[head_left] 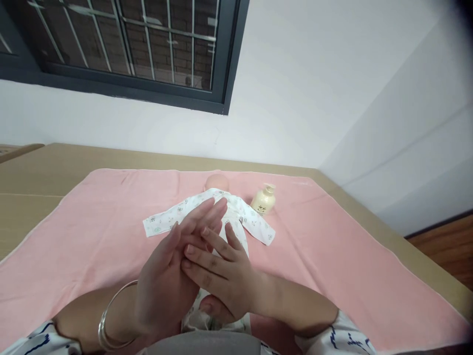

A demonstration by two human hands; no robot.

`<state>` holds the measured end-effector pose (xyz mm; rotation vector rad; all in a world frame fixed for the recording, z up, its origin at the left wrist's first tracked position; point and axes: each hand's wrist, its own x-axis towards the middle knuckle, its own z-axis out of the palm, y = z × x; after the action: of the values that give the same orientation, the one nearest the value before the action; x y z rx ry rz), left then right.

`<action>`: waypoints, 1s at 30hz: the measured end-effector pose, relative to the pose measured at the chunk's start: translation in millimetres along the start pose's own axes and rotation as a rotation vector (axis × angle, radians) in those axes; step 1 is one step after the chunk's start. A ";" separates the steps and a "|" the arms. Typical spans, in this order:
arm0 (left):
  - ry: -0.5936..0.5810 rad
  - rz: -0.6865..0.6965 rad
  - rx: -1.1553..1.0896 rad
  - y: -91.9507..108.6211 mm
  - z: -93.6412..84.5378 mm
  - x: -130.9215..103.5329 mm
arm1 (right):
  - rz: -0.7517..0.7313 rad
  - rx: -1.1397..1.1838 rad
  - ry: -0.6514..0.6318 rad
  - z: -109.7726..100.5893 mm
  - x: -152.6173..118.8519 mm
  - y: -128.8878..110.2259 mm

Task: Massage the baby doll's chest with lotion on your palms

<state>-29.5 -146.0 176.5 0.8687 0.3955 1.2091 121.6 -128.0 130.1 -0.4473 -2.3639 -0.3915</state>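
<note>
My left hand (170,276), with silver bangles (104,325) at its wrist, is held palm up with its fingers stretched out. My right hand (229,276) lies across that palm, its fingers extended and touching it. Nothing shows between the two palms, though their contact area is hidden. Below and beyond the hands lies a small white patterned garment (258,228) with its sleeves spread. A round skin-toned head of a doll (217,182) shows at its collar. To the right of the collar is a cream pump bottle (263,199).
A pink cloth (303,222) covers much of the light wooden table (84,155). Behind it rise a white wall (281,98) and a dark-framed window (224,74) with bars. Brown wood (447,246) stands at the far right.
</note>
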 end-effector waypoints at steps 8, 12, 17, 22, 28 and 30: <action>0.042 0.307 0.201 -12.1 -12.0 27.9 | 0.183 0.045 0.177 23.5 -7.9 36.3; 0.218 0.333 0.549 -46.0 -46.1 75.2 | 0.463 0.098 0.015 51.4 -12.8 57.4; 0.267 0.445 1.077 -98.1 -108.5 124.2 | 0.554 0.151 -0.303 73.0 -17.9 73.0; 0.319 0.435 1.043 -116.9 -130.5 128.9 | 0.483 0.170 -0.450 70.6 -22.7 97.6; 0.330 0.425 1.046 -115.5 -128.0 125.1 | 0.673 0.101 -0.493 65.2 -28.5 120.7; 0.340 0.405 1.051 -115.5 -128.1 125.0 | 0.810 -0.004 -0.490 68.3 -28.3 111.2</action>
<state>-0.6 5.9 29.9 1.6954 1.2389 1.5261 148.6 -7.5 79.2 -1.5645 -2.3665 0.1129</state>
